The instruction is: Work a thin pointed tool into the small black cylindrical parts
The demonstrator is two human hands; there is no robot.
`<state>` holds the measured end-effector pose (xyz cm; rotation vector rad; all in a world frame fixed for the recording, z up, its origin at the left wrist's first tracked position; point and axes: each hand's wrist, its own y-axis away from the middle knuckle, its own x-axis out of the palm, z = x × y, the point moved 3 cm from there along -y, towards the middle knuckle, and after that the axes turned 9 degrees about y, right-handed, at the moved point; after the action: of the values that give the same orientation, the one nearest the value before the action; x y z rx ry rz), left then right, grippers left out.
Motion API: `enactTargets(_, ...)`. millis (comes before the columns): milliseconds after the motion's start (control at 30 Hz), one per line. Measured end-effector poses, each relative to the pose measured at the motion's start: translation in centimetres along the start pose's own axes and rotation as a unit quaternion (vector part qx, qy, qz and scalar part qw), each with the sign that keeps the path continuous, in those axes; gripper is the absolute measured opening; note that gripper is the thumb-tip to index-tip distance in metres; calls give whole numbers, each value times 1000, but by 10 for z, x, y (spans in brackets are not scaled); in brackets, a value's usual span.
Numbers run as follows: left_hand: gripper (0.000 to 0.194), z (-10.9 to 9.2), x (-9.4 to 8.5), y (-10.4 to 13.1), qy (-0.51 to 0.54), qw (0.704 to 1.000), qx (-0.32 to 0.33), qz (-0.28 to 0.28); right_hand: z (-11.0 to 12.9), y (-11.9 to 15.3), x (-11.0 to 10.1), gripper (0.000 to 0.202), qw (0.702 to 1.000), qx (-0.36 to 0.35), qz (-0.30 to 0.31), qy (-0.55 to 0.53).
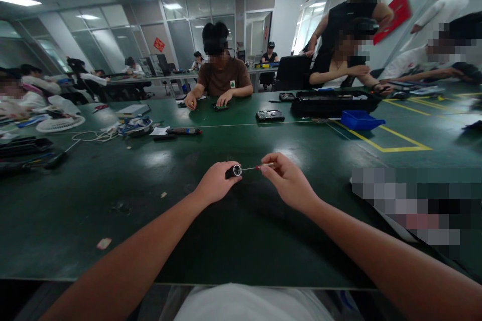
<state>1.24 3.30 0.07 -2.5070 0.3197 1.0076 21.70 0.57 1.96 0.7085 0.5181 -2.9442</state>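
Note:
My left hand (pixel 217 181) is closed around a small black cylindrical part (pixel 234 170) with a pale ring at its open end, which faces right. In my right hand (pixel 288 180) is a screwdriver (pixel 267 165) with a clear handle and a red collar, gripped between thumb and fingers. Its thin shaft points left, and the tip reaches the ringed end of the black part; whether it touches inside cannot be made out. Both hands are held above the green tabletop (pixel 263 241), near the middle of the view.
Ahead lie a hard drive (pixel 270 116), a long black casing (pixel 335 104) and a blue bin (pixel 362 120). To the left are a pen-like tool (pixel 184 131), a cable bundle (pixel 134 126) and a white fan grille (pixel 60 123). A person (pixel 225 77) works opposite.

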Motion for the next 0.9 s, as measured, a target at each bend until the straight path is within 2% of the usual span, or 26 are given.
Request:
enactTargets(67,29,-2,0,-1,-13,1000,19,-7,-8,-4,1,24,989,50,-10,-142)
enactTargets(133,29,-3,0,-2,-33,999,34,-6,-19,-8,4,27,950,138,-9,-280)
enactTargets(200,26,-1,2,-3,-55,998,33,8,-28,-11,5,26,925,181,-32,-333)
enactTargets(267,24,3,4,-4,-62,997,22,27,-34,-13,5,26,922,186,-49,-337)
enactTargets(467,23,2,4,-4,-37,999,5,26,-34,-11,10,31,957,114,-66,-258)
enactTargets(667,25,-6,4,-2,-16,999,5,43,-25,-8,7,31,987,53,-41,-147)
enactTargets(733,27,-5,4,-1,-14,999,3,39,-19,-7,3,32,994,37,-40,-96)
enactTargets(800,28,-4,3,-1,-14,999,2,35,-12,-5,-2,32,999,32,-36,7)
enactTargets(900,28,-3,3,-1,-14,999,5,30,-4,-2,-7,39,990,37,-53,125)
